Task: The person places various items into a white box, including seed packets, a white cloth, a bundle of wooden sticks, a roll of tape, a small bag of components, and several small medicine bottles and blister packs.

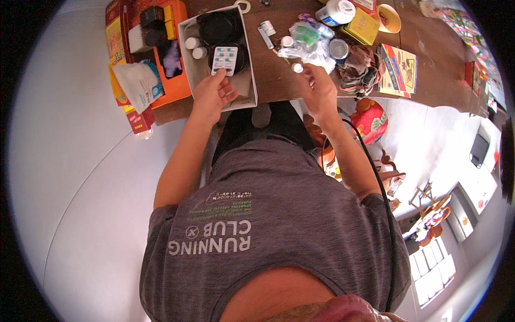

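Cluttered brown tabletop: left hand pinches blister pack over white box; right hand grips small vial beside box; keep both level.

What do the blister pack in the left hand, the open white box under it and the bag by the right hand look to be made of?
Blister pack: glossy plastic-and-foil sheet, going by the shiny raised pill pockets. White box: probably matte cardboard, with thin, flat, sharply folded walls. Bag: thin clear plastic film, crinkled and see-through, with glare. The left hand holds the pack; the right hand pinches a small white item, material unclear.

Brown wooden table, seemingly pale floor
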Motion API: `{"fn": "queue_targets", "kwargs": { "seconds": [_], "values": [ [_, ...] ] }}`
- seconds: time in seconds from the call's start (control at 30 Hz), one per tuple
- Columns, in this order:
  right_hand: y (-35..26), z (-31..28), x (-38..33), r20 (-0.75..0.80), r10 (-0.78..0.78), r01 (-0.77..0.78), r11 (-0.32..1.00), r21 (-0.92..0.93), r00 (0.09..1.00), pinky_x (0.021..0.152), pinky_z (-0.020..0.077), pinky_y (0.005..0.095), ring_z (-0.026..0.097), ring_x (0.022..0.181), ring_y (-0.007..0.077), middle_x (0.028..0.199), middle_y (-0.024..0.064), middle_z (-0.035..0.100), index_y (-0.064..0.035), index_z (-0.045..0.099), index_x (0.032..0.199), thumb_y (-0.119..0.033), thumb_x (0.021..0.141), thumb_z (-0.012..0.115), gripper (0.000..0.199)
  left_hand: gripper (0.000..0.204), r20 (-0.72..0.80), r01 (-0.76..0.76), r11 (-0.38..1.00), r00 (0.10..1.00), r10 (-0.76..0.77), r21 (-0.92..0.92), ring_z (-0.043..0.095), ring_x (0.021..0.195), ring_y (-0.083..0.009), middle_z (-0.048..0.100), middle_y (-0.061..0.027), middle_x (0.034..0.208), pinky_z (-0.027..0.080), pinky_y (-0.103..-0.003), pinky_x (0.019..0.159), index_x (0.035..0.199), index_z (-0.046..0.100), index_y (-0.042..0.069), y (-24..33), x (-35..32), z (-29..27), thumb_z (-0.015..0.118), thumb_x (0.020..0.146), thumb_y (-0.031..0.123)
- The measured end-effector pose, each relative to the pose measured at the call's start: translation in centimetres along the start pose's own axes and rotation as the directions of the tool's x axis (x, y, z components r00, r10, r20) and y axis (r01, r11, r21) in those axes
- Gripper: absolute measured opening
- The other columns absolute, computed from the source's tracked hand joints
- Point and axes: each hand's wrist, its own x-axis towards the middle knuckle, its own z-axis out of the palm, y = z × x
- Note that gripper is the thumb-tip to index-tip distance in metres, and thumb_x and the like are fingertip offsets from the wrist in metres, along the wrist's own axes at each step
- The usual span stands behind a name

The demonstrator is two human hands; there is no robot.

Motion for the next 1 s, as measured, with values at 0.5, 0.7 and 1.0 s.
{"fn": "queue_targets", "kwargs": {
  "seconds": [0.5,0.7,1.0],
  "values": [
    [7.6,-1.1,7.0,-0.271,-0.146,0.069,0.959,-0.274,0.951,0.068,0.0555,0.0436,0.07,0.076,0.0317,0.097,0.0131,0.07,-0.0089,0.067,0.115,-0.02,0.093,0.062,0.025,0.024,0.019,-0.018,0.959,1.0,0.014,0.282,0.064,0.077,-0.013,0.06,-0.0001,0.086,0.062,-0.036,0.066,0.099,0.063,0.009,-0.2,-2.2,1.1,0.067,0.098,0.033],
    [8.3,-4.1,7.7,-0.125,0.308,-0.186,0.801,0.568,0.943,0.059,0.0508,0.0262,0.065,0.065,0.012,0.082,0.0068,0.069,0.0022,0.067,0.115,-0.015,0.096,0.067,0.026,0.033,0.112,-0.046,0.952,0.994,0.012,0.303,0.063,0.083,-0.015,0.061,-0.0043,0.094,0.063,-0.035,0.067,0.115,0.063,0.002,-0.4,-3.1,5.3,0.071,0.096,0.028],
    [9.7,-5.1,7.1,-0.075,0.564,-0.204,0.415,0.887,0.822,0.052,0.0504,0.026,0.062,0.062,0.0126,0.085,0.0029,0.067,-0.0038,0.067,0.107,-0.01,0.097,0.064,0.012,0.071,0.317,-0.338,0.682,0.935,0.161,0.649,0.063,0.118,-0.0316,0.051,-0.0247,0.146,0.061,-0.04,0.073,0.145,0.044,-0.003,-3.0,0.7,12.3,0.073,0.088,0.027]
  ]
}}
